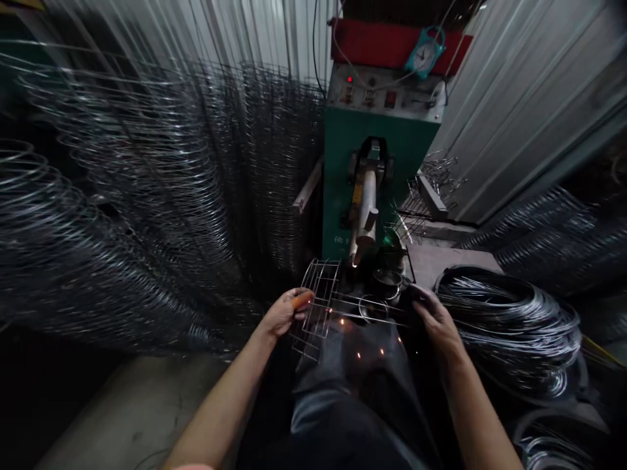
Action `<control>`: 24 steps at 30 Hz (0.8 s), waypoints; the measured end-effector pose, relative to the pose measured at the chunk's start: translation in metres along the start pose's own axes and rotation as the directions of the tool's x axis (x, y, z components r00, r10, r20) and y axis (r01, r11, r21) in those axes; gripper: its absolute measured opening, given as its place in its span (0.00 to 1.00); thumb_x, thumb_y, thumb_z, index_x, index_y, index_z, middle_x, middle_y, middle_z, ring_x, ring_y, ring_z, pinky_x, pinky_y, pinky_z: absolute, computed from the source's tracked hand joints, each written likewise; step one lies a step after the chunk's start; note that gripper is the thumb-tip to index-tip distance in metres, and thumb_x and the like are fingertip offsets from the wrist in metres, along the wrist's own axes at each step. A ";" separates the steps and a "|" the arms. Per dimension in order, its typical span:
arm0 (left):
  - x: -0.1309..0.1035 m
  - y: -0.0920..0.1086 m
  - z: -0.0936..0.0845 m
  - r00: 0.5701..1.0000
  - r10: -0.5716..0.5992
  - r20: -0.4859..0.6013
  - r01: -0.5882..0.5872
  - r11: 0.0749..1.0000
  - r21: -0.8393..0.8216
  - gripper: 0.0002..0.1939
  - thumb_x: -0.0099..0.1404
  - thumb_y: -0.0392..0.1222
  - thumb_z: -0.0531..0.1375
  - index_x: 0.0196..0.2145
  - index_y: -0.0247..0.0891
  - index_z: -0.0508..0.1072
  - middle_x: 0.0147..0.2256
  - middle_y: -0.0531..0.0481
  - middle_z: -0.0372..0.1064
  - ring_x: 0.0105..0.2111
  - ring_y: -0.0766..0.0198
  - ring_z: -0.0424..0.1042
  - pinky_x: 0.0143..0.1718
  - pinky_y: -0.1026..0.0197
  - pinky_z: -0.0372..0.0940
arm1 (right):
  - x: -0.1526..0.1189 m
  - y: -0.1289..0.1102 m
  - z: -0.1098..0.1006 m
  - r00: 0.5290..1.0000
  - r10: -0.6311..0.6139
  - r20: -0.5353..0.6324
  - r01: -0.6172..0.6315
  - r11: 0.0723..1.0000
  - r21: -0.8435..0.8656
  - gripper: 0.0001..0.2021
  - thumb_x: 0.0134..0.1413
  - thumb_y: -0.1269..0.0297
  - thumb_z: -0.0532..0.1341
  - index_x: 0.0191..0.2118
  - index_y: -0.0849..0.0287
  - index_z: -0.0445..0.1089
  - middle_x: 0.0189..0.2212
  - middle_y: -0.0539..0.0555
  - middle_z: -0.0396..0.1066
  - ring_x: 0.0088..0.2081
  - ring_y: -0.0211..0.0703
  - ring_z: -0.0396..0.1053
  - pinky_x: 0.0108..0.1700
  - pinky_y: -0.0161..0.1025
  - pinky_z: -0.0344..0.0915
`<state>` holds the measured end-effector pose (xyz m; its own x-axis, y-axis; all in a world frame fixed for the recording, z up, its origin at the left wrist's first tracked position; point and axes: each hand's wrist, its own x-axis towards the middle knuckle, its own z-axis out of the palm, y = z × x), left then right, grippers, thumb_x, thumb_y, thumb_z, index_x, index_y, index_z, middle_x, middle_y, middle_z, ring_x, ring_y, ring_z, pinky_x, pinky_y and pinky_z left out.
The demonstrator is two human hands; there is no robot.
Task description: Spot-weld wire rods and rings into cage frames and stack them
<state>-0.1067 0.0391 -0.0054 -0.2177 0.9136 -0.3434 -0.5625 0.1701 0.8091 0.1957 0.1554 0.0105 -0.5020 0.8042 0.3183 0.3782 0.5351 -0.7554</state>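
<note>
A wire rack [327,281] of thin bent rods lies across my lap, below the electrode arm [365,219] of a green welding machine [337,150]. My left hand [284,312] is closed on its left side, with something orange [302,299] at the fingers; whether this is a finger cover or a handle I cannot make out. Long parallel wires [365,305] run from the rack to my right hand [435,313], whose fingers are closed at their far ends against something dark. Bright sparks [342,322] scatter above my dark apron [362,352]. A wire ring [373,308] shows behind the wires.
Tall stacks of wire rings [161,163] crowd the left side. A large wire coil [509,313] lies at the right, with another coil [558,444] below. A teal clock [425,55] hangs on the machine's top. Loose bent wire pieces [441,176] pile behind right.
</note>
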 end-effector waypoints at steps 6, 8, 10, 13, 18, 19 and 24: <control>-0.048 0.008 -0.028 0.986 -0.165 0.012 0.161 0.941 -0.297 0.05 0.56 0.37 0.60 0.30 0.32 0.70 0.27 0.48 0.65 0.17 0.78 0.53 0.13 0.75 0.49 | -0.042 0.000 -0.027 0.904 0.099 0.416 -0.178 0.972 0.155 0.23 0.48 0.59 0.62 0.53 0.51 0.65 0.52 0.55 0.65 0.56 0.52 0.59 0.58 0.54 0.52; -0.050 -0.001 -0.032 0.957 -0.280 0.069 0.286 0.884 -0.370 0.08 0.62 0.37 0.54 0.33 0.32 0.71 0.28 0.44 0.67 0.16 0.77 0.54 0.12 0.75 0.50 | -0.054 -0.010 -0.026 0.844 0.112 0.525 -0.267 0.936 0.229 0.18 0.49 0.59 0.62 0.48 0.53 0.69 0.48 0.56 0.69 0.52 0.52 0.62 0.56 0.53 0.56; -0.049 -0.017 -0.036 0.914 -0.377 0.149 0.404 0.819 -0.407 0.13 0.65 0.40 0.48 0.37 0.31 0.70 0.30 0.40 0.68 0.15 0.76 0.57 0.12 0.74 0.52 | -0.067 -0.016 -0.024 0.804 0.133 0.579 -0.362 0.882 0.300 0.14 0.49 0.57 0.62 0.42 0.56 0.73 0.40 0.57 0.73 0.45 0.50 0.68 0.50 0.50 0.62; -0.046 -0.047 -0.046 0.862 -0.432 0.265 0.506 0.759 -0.410 0.20 0.66 0.47 0.45 0.43 0.31 0.68 0.35 0.36 0.70 0.18 0.70 0.66 0.18 0.66 0.63 | -0.087 -0.017 -0.016 0.816 0.178 0.550 -0.460 0.776 0.431 0.13 0.46 0.55 0.64 0.35 0.58 0.75 0.31 0.55 0.74 0.34 0.45 0.70 0.40 0.44 0.66; -0.040 -0.088 -0.067 0.899 -0.322 0.297 0.431 0.772 -0.468 0.30 0.64 0.55 0.46 0.51 0.26 0.62 0.40 0.30 0.71 0.38 0.53 0.73 0.41 0.50 0.66 | -0.106 -0.016 0.014 0.865 0.309 0.395 -0.502 0.514 0.696 0.15 0.40 0.53 0.67 0.31 0.59 0.72 0.23 0.52 0.70 0.26 0.40 0.67 0.31 0.40 0.65; -0.039 -0.094 -0.070 0.915 -0.299 0.271 0.399 0.772 -0.495 0.31 0.63 0.56 0.47 0.51 0.25 0.62 0.40 0.29 0.71 0.41 0.51 0.72 0.43 0.49 0.64 | -0.106 -0.018 0.021 0.858 0.337 0.388 -0.509 0.461 0.727 0.14 0.39 0.54 0.67 0.31 0.58 0.72 0.23 0.52 0.70 0.25 0.40 0.67 0.30 0.39 0.65; -0.047 -0.119 -0.071 0.964 -0.262 0.046 0.237 0.771 -0.591 0.29 0.63 0.59 0.44 0.49 0.32 0.64 0.39 0.33 0.72 0.42 0.50 0.71 0.43 0.42 0.63 | -0.096 -0.026 0.047 0.837 0.435 0.331 -0.487 0.316 0.815 0.12 0.39 0.57 0.68 0.30 0.56 0.70 0.27 0.51 0.71 0.24 0.36 0.66 0.27 0.35 0.64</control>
<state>-0.0861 -0.0504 -0.1192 -0.0259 0.8532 -0.5210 -0.9569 0.1297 0.2600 0.1977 0.0521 -0.0269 -0.5132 0.8204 -0.2521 -0.2698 -0.4330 -0.8601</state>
